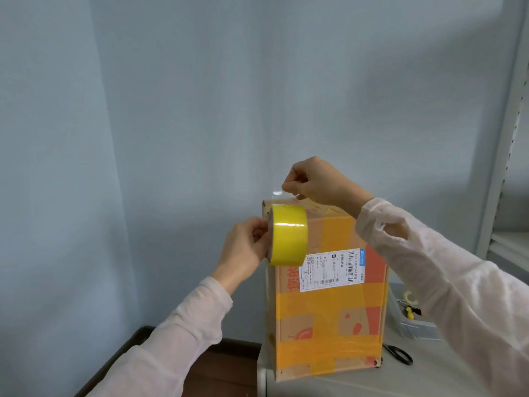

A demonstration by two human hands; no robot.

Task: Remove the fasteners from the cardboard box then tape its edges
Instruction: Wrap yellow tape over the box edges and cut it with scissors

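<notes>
Head view: the box stands upright on the table. The left hand grips the yellow roll at the box's upper left corner. The right hand pinches the tape end above the top. Scissors lie to the right.

Both arms wore long sleeves of thin, pale off-white fabric with a faint pinkish cast. The left sleeve ended in a plain cuff at the wrist, meeting the bare left hand. The right sleeve was creased and bunched near its cuff, seemingly a little sheer there, meeting the bare right hand.
</notes>
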